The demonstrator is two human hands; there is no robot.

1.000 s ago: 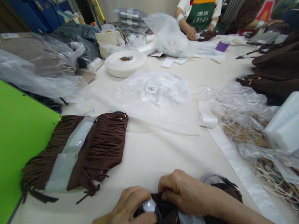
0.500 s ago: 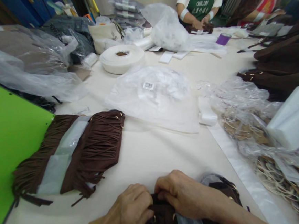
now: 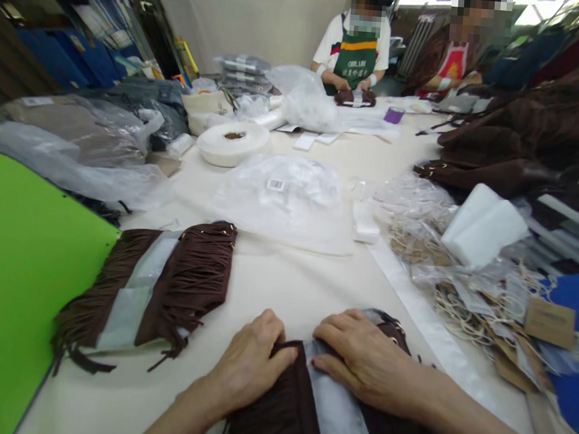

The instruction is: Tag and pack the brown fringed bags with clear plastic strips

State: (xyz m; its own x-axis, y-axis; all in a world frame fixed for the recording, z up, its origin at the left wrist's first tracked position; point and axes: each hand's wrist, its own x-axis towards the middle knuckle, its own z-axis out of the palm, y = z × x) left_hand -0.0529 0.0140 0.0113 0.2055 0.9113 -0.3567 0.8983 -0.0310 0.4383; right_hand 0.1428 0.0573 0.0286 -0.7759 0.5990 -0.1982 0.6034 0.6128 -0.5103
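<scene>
A dark brown fringed bag [image 3: 274, 410] lies at the front of the table, with a translucent plastic band [image 3: 337, 408] around its middle. My left hand [image 3: 253, 354] is closed on its far edge, thumb on the near face and fingers behind. Just right of it, my right hand [image 3: 359, 356] grips the same edge at the band, its thumb lying on the plastic. Behind my right wrist, dark straps and metal rings [image 3: 394, 339] stick out. To the left rests a second brown fringed bag [image 3: 195, 273], also wrapped in a translucent band.
A green panel [image 3: 19, 276] borders the left side. Mid-table lie a clear plastic bag [image 3: 294, 211] and a white roll [image 3: 232, 145]. Tags with strings [image 3: 486, 319], white foam sheets [image 3: 484, 225] and brown bags [image 3: 505, 147] crowd the right. Two people [image 3: 354, 61] work at the far end.
The view has tilted up and turned right. My hands have spread slightly apart along the bag's edge, and more of its front and the band shows. The far person's bag is now seen banded.
</scene>
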